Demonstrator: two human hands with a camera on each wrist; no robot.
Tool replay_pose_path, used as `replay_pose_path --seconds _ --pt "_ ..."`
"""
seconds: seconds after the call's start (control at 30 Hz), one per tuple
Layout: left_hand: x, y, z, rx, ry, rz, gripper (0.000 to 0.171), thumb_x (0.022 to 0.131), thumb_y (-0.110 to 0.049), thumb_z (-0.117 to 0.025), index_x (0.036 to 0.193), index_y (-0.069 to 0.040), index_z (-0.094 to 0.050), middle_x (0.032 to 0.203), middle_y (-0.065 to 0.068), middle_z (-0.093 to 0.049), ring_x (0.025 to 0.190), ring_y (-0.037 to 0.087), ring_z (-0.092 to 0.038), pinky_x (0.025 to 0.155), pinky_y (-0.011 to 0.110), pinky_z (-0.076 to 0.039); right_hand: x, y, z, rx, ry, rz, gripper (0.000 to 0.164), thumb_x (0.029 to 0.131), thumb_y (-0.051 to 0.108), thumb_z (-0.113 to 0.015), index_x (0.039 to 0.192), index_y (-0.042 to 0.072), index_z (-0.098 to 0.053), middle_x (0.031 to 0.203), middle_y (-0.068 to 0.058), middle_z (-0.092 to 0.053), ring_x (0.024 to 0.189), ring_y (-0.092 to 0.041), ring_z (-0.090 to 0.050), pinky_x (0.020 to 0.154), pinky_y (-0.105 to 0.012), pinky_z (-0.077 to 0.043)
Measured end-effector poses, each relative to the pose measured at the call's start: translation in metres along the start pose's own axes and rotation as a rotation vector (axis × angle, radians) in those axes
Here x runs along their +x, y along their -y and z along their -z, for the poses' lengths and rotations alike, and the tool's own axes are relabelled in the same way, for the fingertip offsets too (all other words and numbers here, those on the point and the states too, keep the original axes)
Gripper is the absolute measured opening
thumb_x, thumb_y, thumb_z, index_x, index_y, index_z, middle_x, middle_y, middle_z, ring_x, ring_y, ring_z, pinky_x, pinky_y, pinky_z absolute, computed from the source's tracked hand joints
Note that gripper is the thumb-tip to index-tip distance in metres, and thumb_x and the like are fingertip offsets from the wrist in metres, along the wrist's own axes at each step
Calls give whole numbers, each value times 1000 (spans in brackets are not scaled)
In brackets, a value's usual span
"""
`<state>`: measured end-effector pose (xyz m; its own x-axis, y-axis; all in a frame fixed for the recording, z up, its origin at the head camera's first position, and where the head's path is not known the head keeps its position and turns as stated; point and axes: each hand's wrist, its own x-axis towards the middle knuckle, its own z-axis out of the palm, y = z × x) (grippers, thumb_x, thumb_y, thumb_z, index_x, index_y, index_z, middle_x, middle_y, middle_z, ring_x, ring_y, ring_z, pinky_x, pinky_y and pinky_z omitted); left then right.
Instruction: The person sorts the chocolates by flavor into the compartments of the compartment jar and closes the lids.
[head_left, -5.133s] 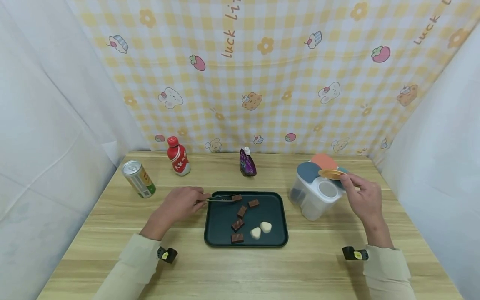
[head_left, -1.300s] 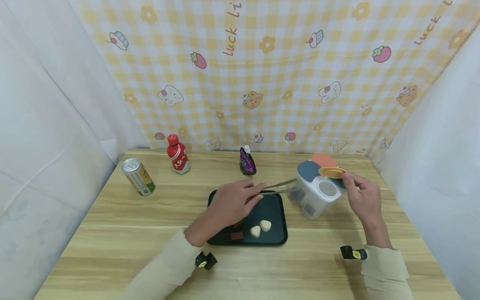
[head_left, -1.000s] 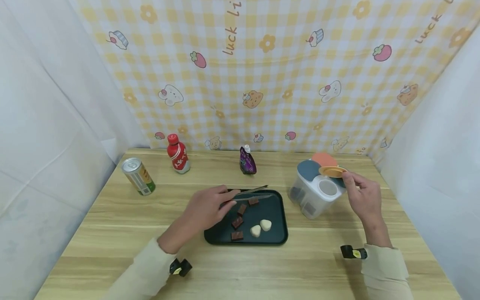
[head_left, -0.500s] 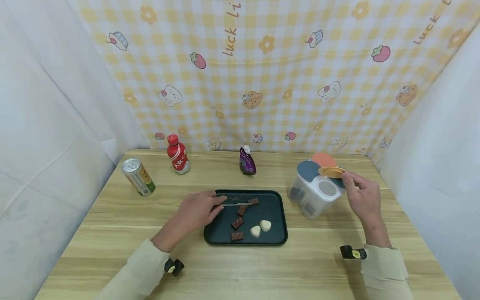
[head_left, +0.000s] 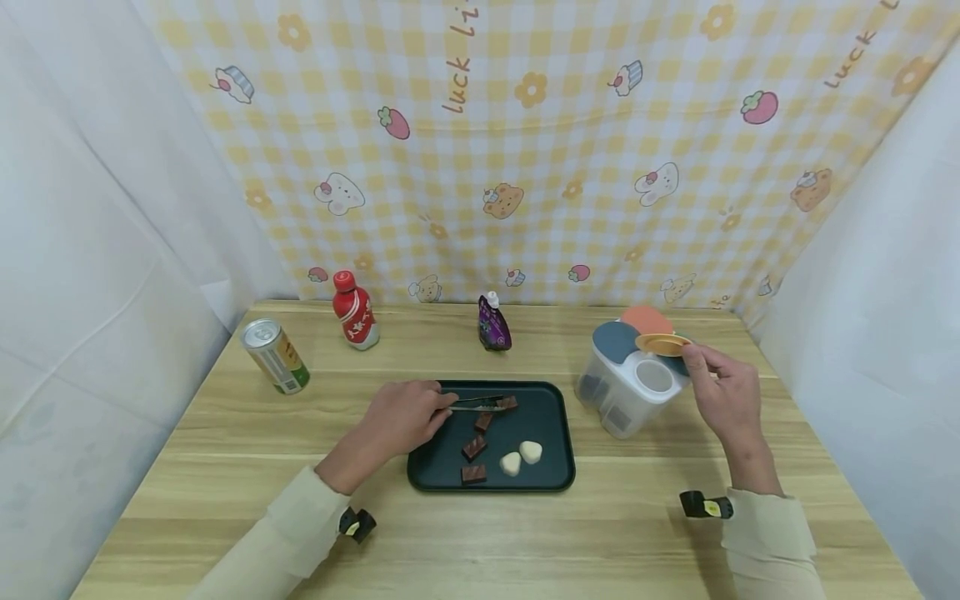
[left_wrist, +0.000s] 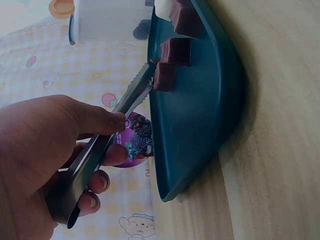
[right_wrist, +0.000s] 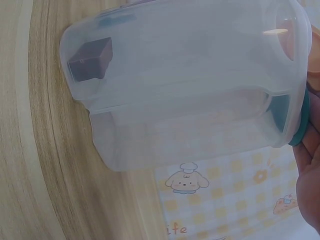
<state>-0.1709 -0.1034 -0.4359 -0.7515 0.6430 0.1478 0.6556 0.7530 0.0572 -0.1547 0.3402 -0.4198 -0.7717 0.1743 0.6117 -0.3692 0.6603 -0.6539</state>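
My left hand (head_left: 408, 414) holds metal tongs (left_wrist: 85, 167) over the far left part of a dark green tray (head_left: 540, 479). The tong tips are at a brown chocolate piece (head_left: 509, 402) near the tray's far edge; whether they grip it is hard to tell. Closer in lie more chocolates (head_left: 474, 448) and two white heart-shaped pieces (head_left: 531, 452). To the right, my right hand (head_left: 731, 404) pinches the raised orange lid (head_left: 660, 343) of a clear divided container (head_left: 622, 408). Its round opening is uncovered. One chocolate (right_wrist: 91, 59) lies at the bottom inside.
A can (head_left: 276, 357) and a red bottle (head_left: 356, 312) stand at the back left of the wooden table (head_left: 495, 550). Behind the tray stands a purple spouted pouch (head_left: 494, 323). A checked curtain (head_left: 502, 150) hangs along the back edge.
The tongs went from the tray's far left chocolate to the container and back to the tray. That chocolate has left the tray; one shows in the container. My right hand kept holding the lid.
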Motion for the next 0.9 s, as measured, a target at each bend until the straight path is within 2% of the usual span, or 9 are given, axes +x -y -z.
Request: replay_pose_path --seconds 0.1,0.23,0.43,0.5,0.6,0.67,0.73,0.9 --pt "0 0 0 10 -5 -9 23 96 -27 -76 117 -17 -81 86 0 -68 59 14 -58 43 27 -39 0 0 0 5 1 -1 27 102 14 -66 102 -11 -76 97 31 -64 87 19 -59 76 -7 -44" --pt "1 1 1 17 -9 -17 22 96 -26 -76 115 -17 -82 84 -1 -67 60 14 -58 43 27 -39 0 -1 0 4 0 3 28 102 16 -67 102 -10 -76 98 22 -68 87 19 -59 76 -7 -44" --pt "3 1 1 24 -15 -23 20 95 -26 -77 113 -17 -82 81 -2 -67 58 12 -57 43 26 -38 0 0 0 -8 1 6 24 102 10 -66 102 -12 -75 99 -16 -73 87 20 -58 76 -7 -44" --pt "3 1 1 34 -16 -27 20 95 -26 -77 112 -17 -82 80 -2 -67 58 12 -57 43 25 -38 0 0 0 -8 1 6 24 102 10 -66 102 -12 -75 99 -21 -72 87 21 -58 76 -7 -44" --pt "4 1 3 45 -20 -40 17 95 -26 -77 110 -18 -82 77 -2 -66 56 13 -55 42 26 -37 0 0 0 -6 -2 -1 24 102 11 -66 103 -11 -75 99 0 -74 86 20 -58 77 -7 -44" --pt "5 0 3 52 -26 -49 15 95 -26 -77 108 -18 -82 75 -2 -65 56 13 -54 42 27 -36 0 0 0 -1 -4 -4 25 102 12 -66 103 -11 -76 98 17 -70 86 19 -59 76 -7 -44" --pt "5 0 4 53 -34 -56 14 95 -25 -77 106 -18 -81 73 -2 -64 55 13 -54 41 27 -36 -1 0 0 2 -5 -7 25 102 13 -66 103 -11 -76 97 29 -65 86 19 -59 76 -7 -44" --pt "5 1 4 54 -39 -59 13 95 -24 -77 105 -17 -81 72 -2 -64 55 13 -53 41 27 -35 -1 0 0 5 -2 1 25 102 12 -66 104 -11 -76 97 31 -64 87 19 -59 77 -7 -44"
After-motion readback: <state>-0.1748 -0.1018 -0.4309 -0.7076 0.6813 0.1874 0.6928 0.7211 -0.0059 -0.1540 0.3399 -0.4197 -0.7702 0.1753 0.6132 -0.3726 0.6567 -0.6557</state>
